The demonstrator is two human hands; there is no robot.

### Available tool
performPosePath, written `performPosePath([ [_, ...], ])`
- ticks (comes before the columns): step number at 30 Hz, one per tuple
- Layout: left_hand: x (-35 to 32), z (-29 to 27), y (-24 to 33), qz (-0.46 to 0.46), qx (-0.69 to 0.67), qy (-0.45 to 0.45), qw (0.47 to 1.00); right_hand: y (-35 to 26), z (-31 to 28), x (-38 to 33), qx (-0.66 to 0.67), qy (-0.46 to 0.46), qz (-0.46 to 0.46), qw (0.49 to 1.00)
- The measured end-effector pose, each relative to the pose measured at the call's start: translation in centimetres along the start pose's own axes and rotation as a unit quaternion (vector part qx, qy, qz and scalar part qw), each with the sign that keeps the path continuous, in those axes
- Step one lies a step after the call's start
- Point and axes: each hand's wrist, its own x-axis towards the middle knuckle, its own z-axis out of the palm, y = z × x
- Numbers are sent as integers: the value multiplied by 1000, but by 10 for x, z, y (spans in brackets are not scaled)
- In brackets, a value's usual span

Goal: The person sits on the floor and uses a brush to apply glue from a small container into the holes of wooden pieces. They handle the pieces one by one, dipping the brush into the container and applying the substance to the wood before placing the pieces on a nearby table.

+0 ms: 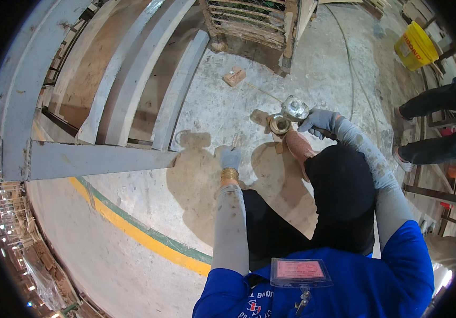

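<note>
My left hand, in a grey glove with gold-coloured bands at the wrist, is closed low over the floor. From its fingers sticks up a thin light-brown strip, perhaps wood. My right hand, gloved too, has its fingers curled at the edge of a shiny round metal lid or tin. Just beside that, an open round container with a pale rim stands on the floor by my reddish shoe. Its contents are too small to tell.
A small wooden block lies ahead on the concrete floor. Grey-painted boards form a frame at left. A mesh-sided wooden crate stands ahead. A yellow bucket and another person's legs are at right; a hose crosses the floor.
</note>
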Motion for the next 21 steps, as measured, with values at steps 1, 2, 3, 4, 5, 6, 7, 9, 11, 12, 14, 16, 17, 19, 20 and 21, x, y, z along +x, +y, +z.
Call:
performPosePath([
  [1, 0, 1, 2, 2, -1, 3, 1000, 3, -1, 2, -2, 6, 0, 1000],
  [2, 0, 3, 5, 3, -1, 6, 1000, 7, -1, 4, -5, 12, -1, 1000],
  [3, 1, 4, 7, 5, -2, 10, 1000, 11, -3, 6, -7, 18, -1, 1000],
  [4, 1, 3, 6, -2, 8, 8, 1000, 9, -1, 5, 4, 11, -6, 1000],
  [5, 1, 3, 5, -8, 17, 6, 1000, 6, -1, 5, 15, 4, -10, 1000],
  [6, 1, 2, 3, -15, 27, 4, 1000, 4, 0, 5, 27, -2, -15, 1000],
  [7, 1, 3, -1, -17, 26, 9, 999, 0, 1, 4, 24, -10, -15, 1000],
  [9, 1, 3, -11, -23, 25, 19, 999, -10, 4, 3, 18, -27, -16, 999],
  [11, 1, 4, -11, -16, 17, 17, 1000, -6, 1, 8, 15, -29, -25, 999],
  [12, 1, 5, -11, -12, 12, 16, 1000, -4, 0, 12, 12, -31, -30, 999],
  [14, 3, 5, -6, 1, 55, 14, 998, 4, -2, 18, 30, -30, -28, 999],
  [16, 4, 6, -7, 19, 71, 23, 997, 7, -4, 21, 38, -29, -27, 998],
  [17, 3, 6, -10, 30, 66, 34, 997, 5, -3, 21, 37, -29, -27, 999],
  [19, 3, 7, -11, 29, 53, 39, 997, 5, -5, 20, 39, -27, -22, 999],
  [20, 4, 8, -8, 17, 45, 34, 998, 6, -6, 18, 41, -25, -18, 999],
  [21, 5, 9, -5, 5, 37, 28, 999, 8, -8, 17, 43, -23, -14, 999],
])
